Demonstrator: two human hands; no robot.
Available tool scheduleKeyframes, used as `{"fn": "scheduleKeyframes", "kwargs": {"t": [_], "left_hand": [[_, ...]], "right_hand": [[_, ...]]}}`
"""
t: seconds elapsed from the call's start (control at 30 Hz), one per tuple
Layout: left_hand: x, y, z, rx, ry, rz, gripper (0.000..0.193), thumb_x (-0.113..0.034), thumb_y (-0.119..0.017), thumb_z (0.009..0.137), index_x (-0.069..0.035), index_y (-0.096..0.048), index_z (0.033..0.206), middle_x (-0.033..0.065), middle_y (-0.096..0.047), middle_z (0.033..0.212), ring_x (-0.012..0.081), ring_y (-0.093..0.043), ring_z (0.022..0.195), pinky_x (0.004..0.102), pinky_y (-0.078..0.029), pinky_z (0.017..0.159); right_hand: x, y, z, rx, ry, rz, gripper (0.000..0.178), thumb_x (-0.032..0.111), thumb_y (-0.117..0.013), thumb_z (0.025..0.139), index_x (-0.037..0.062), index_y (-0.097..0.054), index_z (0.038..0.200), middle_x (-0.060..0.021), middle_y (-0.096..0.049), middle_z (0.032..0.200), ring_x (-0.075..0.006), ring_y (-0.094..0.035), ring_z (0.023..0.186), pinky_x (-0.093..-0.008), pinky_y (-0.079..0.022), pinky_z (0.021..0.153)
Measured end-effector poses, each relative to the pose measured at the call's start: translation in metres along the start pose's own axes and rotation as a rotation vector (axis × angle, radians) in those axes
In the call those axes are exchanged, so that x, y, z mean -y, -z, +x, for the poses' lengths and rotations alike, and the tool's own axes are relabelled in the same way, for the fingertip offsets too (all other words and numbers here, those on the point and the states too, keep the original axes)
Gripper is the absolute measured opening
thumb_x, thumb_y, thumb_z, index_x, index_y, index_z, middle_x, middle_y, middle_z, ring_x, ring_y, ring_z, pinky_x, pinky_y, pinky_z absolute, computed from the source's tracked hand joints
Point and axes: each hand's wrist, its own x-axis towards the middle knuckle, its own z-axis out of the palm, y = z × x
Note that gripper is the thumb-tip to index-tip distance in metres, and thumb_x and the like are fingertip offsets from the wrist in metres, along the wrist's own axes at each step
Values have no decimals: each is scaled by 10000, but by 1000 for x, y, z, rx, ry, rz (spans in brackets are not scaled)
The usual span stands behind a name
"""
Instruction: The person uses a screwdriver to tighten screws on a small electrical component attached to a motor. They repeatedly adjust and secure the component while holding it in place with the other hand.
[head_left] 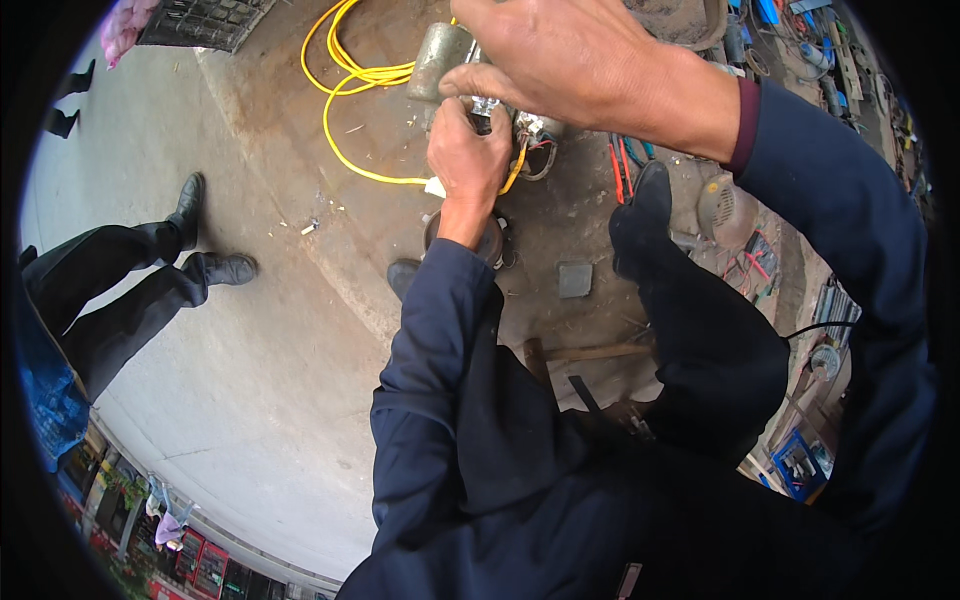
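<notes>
A grey metal cylinder point(437, 62) lies at the top of the view, with small shiny metal parts point(484, 106) and loose wires point(541, 158) beside it. My left hand point(467, 158) is closed at these parts, thumb and fingers pinched together; what lies between them is hidden. Just above and to the right, my right hand point(560, 65) is bent with its fingers curled. The top edge cuts it off, and I cannot make out what it grips. Yellow cable point(340, 135) runs from a coil to a white piece point(434, 187) next to my left wrist.
Red-handled pliers point(616, 170) lie near my right shoe point(652, 190). A square grey plate point(574, 280) and a wooden piece point(600, 352) are between my legs. Tools and scrap crowd the right side. At the left stands another person, whose dark shoe point(187, 210) shows.
</notes>
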Motion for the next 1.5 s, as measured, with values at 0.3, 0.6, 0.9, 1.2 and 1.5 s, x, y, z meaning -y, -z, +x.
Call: {"fn": "scheduleKeyframes", "kwargs": {"t": [0.3,0.6,0.9,1.2,1.5], "left_hand": [[0,-1,-1,-18,18,-24,304,-200,-840,849,-21,-610,934,195,-661,848,421,-667,789,516,-531,703],[1,0,-1,-23,-43,-4,287,-185,-827,849,-29,-608,951,200,-682,888,426,-689,829,519,-543,729],[3,0,1,-32,-75,7,314,-216,-844,841,-25,-623,956,191,-680,867,413,-680,805,525,-534,715],[1,-4,0,-62,-47,-23,310,-183,-848,829,-27,-601,931,180,-650,822,405,-660,763,509,-525,686],[-6,5,2,25,47,28,307,-198,-835,840,-21,-600,929,194,-663,841,418,-671,781,513,-537,699]], "right_hand": [[4,-7,1,-45,-61,17,259,161,-727,908,14,-571,1053,-203,-690,884,-427,-700,784,-511,-543,640],[7,-8,-1,-291,164,8,252,211,-743,927,41,-589,1032,-157,-669,778,-424,-717,717,-532,-530,605],[5,-5,-5,-276,150,118,247,218,-756,912,64,-618,1046,-147,-695,801,-407,-727,736,-523,-547,627],[-2,0,-10,-84,74,157,291,132,-716,897,6,-597,1131,-189,-760,957,-396,-751,807,-508,-575,645],[-14,-3,-7,-185,104,220,261,89,-678,920,-37,-554,1111,-176,-749,967,-421,-727,773,-515,-571,629]]}}
